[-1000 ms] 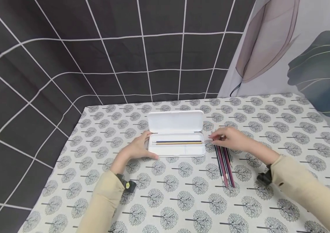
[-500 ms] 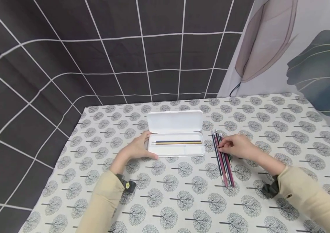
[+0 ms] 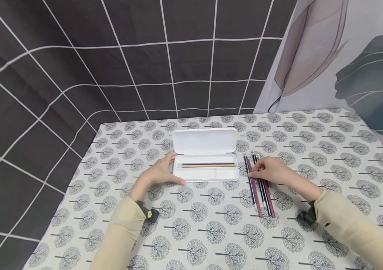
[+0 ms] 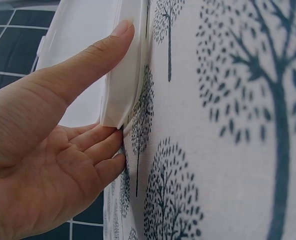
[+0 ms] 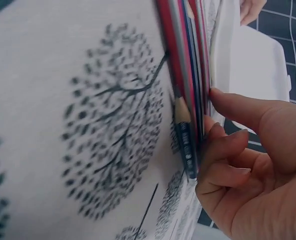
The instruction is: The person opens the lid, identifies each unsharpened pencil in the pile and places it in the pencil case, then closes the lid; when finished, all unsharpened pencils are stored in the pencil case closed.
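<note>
Inside case (image 3: 208, 173) two pencils (image 3: 206, 164); outside perhaps six (bunched).

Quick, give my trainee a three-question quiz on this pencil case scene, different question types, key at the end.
1. True or false: the case lies open with its lid up.
2. How many pencils lie in the case? A) none B) two C) five
3. Fill in: the right hand touches the loose pencils on the ____ beside the case.

Key: 1 true. 2 B: two pencils lie inside. 3 tablecloth. The left hand rests against the case's left end.
</note>
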The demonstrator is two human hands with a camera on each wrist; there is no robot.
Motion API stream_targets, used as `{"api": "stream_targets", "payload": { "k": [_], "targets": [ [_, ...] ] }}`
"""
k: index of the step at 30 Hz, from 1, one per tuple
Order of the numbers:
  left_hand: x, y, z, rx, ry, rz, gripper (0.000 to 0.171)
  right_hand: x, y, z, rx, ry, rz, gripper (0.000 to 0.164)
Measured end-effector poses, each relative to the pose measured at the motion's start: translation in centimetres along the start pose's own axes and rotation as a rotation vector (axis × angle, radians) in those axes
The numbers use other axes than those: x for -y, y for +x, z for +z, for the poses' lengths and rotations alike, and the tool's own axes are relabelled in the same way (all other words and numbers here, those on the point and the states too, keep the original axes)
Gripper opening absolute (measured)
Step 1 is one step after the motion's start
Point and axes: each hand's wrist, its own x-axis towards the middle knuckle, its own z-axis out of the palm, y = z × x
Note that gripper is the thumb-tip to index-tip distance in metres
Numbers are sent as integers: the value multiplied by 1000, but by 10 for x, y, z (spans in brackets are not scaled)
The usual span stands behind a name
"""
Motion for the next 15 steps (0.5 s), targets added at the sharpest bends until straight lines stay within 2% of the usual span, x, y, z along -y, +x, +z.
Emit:
{"api": "stream_targets", "payload": {
  "k": [8,15],
  "targets": [
    [1,0,0,-3,-11,-2,112,13,8,-3,80,33,116,27],
    [0,0,1,-5,-1,-3,111,12,7,-4,101,101,128,26]
  ]
}}
